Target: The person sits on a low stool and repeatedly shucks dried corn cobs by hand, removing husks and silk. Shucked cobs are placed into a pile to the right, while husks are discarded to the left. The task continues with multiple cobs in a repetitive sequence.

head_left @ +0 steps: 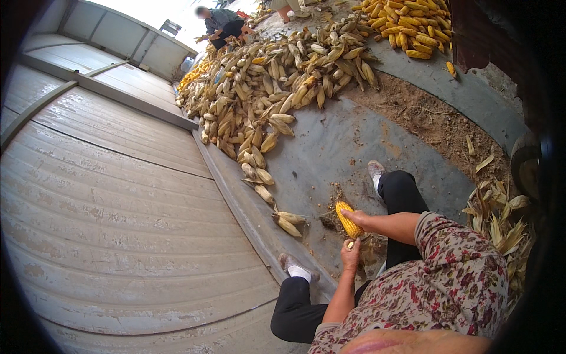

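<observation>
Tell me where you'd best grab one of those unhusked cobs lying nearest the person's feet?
Probably around the thick middle of the unhusked cob, coming down from above. It lies flat on the grey ground with its long side open and nothing stacked on it, while the ends taper to loose husk that would likely slip. The right hand grips the bare yellow cob in a similar way, around its body.

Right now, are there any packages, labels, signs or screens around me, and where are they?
None show. In view are only the husked yellow cob in both hands, a pile of unhusked cobs along the wall, a heap of yellow cobs at the top, and dry husks on the right.
</observation>
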`<control>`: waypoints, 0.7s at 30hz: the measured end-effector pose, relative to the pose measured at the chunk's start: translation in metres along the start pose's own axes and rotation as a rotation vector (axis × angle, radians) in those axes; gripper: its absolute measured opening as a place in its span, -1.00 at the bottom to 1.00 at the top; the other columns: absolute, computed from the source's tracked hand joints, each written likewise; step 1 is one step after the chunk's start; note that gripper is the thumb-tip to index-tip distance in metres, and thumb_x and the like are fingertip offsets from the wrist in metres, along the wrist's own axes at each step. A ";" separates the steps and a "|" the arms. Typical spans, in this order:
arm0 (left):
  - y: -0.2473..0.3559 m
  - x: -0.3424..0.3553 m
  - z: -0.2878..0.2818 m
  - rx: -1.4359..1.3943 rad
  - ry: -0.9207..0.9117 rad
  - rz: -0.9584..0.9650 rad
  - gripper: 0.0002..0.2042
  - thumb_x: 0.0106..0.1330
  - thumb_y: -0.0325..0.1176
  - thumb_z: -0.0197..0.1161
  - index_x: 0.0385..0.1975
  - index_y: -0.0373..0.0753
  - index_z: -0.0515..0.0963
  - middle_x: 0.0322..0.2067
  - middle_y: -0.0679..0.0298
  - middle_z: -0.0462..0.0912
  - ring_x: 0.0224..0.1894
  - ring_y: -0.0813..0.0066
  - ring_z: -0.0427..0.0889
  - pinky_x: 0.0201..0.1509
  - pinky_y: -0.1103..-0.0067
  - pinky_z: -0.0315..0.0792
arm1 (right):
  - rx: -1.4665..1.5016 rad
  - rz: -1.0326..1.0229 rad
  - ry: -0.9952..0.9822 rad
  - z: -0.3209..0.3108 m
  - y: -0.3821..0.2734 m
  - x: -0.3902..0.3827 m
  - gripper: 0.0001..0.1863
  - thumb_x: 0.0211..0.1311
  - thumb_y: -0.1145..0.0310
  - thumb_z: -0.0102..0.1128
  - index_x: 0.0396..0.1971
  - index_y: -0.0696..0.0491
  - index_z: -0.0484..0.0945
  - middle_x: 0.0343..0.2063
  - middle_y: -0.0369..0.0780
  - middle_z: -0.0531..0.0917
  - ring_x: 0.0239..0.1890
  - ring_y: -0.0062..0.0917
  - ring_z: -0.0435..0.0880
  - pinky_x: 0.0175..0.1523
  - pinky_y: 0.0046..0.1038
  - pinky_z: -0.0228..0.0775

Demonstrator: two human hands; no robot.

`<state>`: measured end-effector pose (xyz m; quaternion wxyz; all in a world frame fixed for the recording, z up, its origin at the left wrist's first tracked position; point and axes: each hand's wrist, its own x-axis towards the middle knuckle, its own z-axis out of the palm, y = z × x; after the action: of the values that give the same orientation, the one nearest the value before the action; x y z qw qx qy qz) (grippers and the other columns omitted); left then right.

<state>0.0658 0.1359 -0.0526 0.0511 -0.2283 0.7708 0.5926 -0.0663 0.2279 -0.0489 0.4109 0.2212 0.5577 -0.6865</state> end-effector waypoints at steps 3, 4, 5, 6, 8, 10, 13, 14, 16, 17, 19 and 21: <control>0.023 0.000 -0.001 0.059 0.057 0.054 -0.68 0.12 -0.18 0.31 -0.45 -0.35 0.47 -0.60 0.33 0.50 -0.54 0.63 0.38 -0.45 0.60 0.37 | -0.098 0.002 0.046 -0.005 0.008 0.014 -0.30 -0.01 -0.24 0.14 -0.30 0.22 0.53 -0.45 -0.17 0.60 -0.50 -0.48 0.57 -0.39 -0.40 0.39; 0.020 -0.003 -0.004 0.098 0.085 0.090 -0.67 0.12 -0.16 0.30 -0.45 -0.35 0.47 -0.60 0.34 0.49 -0.54 0.63 0.38 -0.45 0.60 0.37 | -0.068 0.023 0.008 -0.001 0.008 0.009 -0.29 -0.02 -0.25 0.14 -0.30 0.22 0.53 -0.43 -0.16 0.61 -0.48 -0.48 0.57 -0.39 -0.41 0.38; 0.019 -0.001 -0.007 0.079 0.103 0.045 -0.65 0.12 -0.13 0.30 -0.45 -0.35 0.47 -0.60 0.33 0.49 -0.54 0.64 0.38 -0.45 0.60 0.36 | -0.080 0.010 0.025 0.004 0.004 0.008 -0.28 -0.02 -0.25 0.14 -0.27 0.24 0.52 -0.41 -0.15 0.60 -0.46 -0.48 0.58 -0.38 -0.39 0.40; 0.019 -0.001 -0.009 0.069 0.115 0.046 -0.65 0.12 -0.12 0.30 -0.45 -0.35 0.47 -0.60 0.34 0.49 -0.54 0.64 0.38 -0.45 0.61 0.36 | -0.069 0.020 0.019 0.006 0.000 0.002 -0.28 -0.01 -0.24 0.14 -0.26 0.24 0.51 -0.40 -0.15 0.60 -0.46 -0.48 0.58 -0.38 -0.39 0.40; 0.019 -0.003 -0.013 0.045 0.132 0.037 -0.64 0.12 -0.11 0.31 -0.45 -0.34 0.48 -0.60 0.34 0.49 -0.54 0.64 0.38 -0.45 0.61 0.36 | -0.049 0.051 0.013 0.007 -0.006 -0.011 -0.28 -0.01 -0.23 0.15 -0.23 0.25 0.50 -0.40 -0.15 0.60 -0.46 -0.48 0.58 -0.37 -0.39 0.41; 0.030 0.000 -0.011 -0.011 0.148 0.024 -0.69 0.16 -0.15 0.28 -0.44 -0.33 0.47 -0.59 0.36 0.49 -0.54 0.66 0.39 -0.46 0.65 0.35 | 0.009 0.007 -0.028 0.003 -0.002 -0.004 -0.31 0.01 -0.20 0.15 -0.25 0.24 0.49 -0.44 -0.16 0.60 -0.49 -0.46 0.59 -0.39 -0.38 0.42; 0.032 0.000 -0.010 -0.155 0.179 -0.017 -0.77 0.22 -0.25 0.23 -0.41 -0.31 0.47 -0.55 0.38 0.52 -0.51 0.70 0.41 -0.45 0.70 0.35 | 0.018 0.033 -0.064 0.001 0.006 0.004 -0.33 0.01 -0.20 0.15 -0.31 0.23 0.50 -0.49 -0.18 0.59 -0.52 -0.44 0.59 -0.43 -0.36 0.42; 0.030 -0.002 -0.010 -0.178 0.185 -0.031 -0.76 0.21 -0.24 0.24 -0.40 -0.31 0.47 -0.55 0.37 0.52 -0.52 0.69 0.42 -0.46 0.69 0.34 | 0.011 0.054 -0.084 0.002 0.009 0.007 -0.32 0.00 -0.21 0.15 -0.30 0.23 0.50 -0.49 -0.18 0.59 -0.51 -0.44 0.59 -0.43 -0.36 0.42; 0.035 0.000 -0.012 -0.225 0.202 -0.037 -0.75 0.20 -0.22 0.24 -0.38 -0.31 0.48 -0.55 0.33 0.53 -0.54 0.67 0.43 -0.46 0.68 0.33 | -0.022 0.077 -0.118 0.003 0.014 0.011 -0.31 -0.01 -0.22 0.15 -0.29 0.23 0.50 -0.47 -0.18 0.59 -0.50 -0.43 0.59 -0.42 -0.37 0.41; 0.034 -0.001 -0.012 -0.248 0.220 -0.050 -0.76 0.20 -0.23 0.24 -0.39 -0.31 0.47 -0.56 0.33 0.53 -0.54 0.66 0.43 -0.46 0.68 0.33 | -0.048 0.087 -0.126 0.002 0.020 0.010 -0.30 -0.01 -0.22 0.15 -0.28 0.23 0.50 -0.47 -0.18 0.60 -0.49 -0.43 0.60 -0.42 -0.37 0.41; 0.024 -0.002 -0.020 -0.287 0.270 -0.061 -0.78 0.20 -0.26 0.23 -0.40 -0.31 0.47 -0.56 0.34 0.52 -0.54 0.66 0.43 -0.46 0.68 0.33 | -0.086 0.082 -0.147 0.008 0.013 0.012 -0.30 -0.02 -0.23 0.16 -0.27 0.23 0.51 -0.46 -0.17 0.60 -0.48 -0.43 0.60 -0.41 -0.37 0.41; 0.021 0.004 -0.027 -0.278 0.296 -0.076 -0.80 0.20 -0.28 0.22 -0.41 -0.30 0.47 -0.56 0.35 0.51 -0.54 0.65 0.42 -0.46 0.67 0.33 | -0.100 0.083 -0.130 0.005 0.015 0.015 -0.30 -0.04 -0.23 0.16 -0.27 0.22 0.51 -0.45 -0.17 0.60 -0.48 -0.43 0.60 -0.41 -0.37 0.41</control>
<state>0.0587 0.1130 -0.0274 -0.0724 -0.3464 0.6717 0.6508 -0.0619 0.2176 -0.0676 0.4848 0.1782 0.5536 -0.6532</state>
